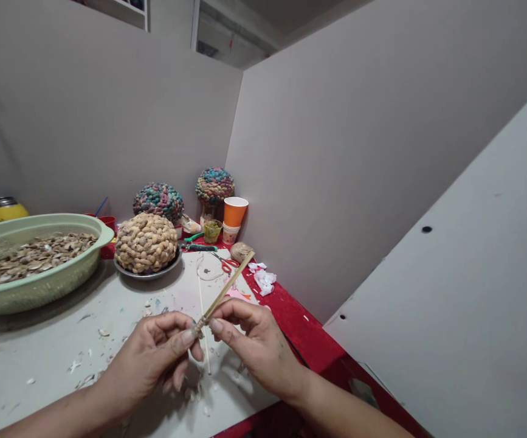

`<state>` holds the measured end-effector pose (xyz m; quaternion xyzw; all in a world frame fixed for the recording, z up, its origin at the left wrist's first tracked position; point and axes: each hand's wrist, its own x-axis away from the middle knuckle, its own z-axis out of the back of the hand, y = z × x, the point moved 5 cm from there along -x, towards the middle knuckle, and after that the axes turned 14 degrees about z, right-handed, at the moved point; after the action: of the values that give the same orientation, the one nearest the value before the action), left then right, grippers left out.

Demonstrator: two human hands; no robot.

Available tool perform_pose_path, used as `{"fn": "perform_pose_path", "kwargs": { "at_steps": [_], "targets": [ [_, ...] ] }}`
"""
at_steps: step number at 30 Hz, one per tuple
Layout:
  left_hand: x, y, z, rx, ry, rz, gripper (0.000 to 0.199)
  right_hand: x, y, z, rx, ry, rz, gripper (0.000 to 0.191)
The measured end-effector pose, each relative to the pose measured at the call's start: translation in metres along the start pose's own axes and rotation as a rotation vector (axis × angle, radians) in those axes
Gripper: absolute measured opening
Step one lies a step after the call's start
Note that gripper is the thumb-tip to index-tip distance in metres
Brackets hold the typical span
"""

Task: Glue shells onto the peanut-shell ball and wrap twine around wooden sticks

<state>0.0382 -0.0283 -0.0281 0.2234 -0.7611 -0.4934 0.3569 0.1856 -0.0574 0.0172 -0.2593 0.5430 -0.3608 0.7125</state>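
A thin, flat tan stick (pixel 229 283) slants up and to the right above the board, with something twine-like wound round its lower end. My left hand (pixel 160 350) pinches that wound end between thumb and fingers. Just to the right, my right hand (pixel 256 344) has its thumb and forefinger closed at the stick, right above the wound part. Beneath the hands a pale thin rod (pixel 207 353) lies on the board. Behind them are red-handled scissors (pixel 225 265) and a ball of twine (pixel 241 252).
A green basin (pixel 39 286) of shell pieces stands left. A ball covered in peanut-like shells (pixel 147 243) rests in a metal dish. Coloured balls (pixel 158 201), an orange cup (pixel 234 213), pliers (pixel 199 247) and crumpled tissue (pixel 264 281) lie farther back. Grey panels (pixel 336 152) enclose the table.
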Motion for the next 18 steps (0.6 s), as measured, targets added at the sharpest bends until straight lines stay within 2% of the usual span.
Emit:
{"fn": "perform_pose_path", "kwargs": {
  "at_steps": [9, 18],
  "targets": [
    [-0.0010, -0.0020, 0.0009, -0.020, -0.016, 0.003, 0.031, 0.0025, 0.0039, 0.0026, -0.004, 0.063, -0.033, 0.013],
    [-0.0003, -0.0038, 0.0000, 0.013, -0.042, 0.009, 0.031, 0.0025, 0.0017, -0.0006, -0.071, 0.028, -0.038, 0.014]
  ]
}}
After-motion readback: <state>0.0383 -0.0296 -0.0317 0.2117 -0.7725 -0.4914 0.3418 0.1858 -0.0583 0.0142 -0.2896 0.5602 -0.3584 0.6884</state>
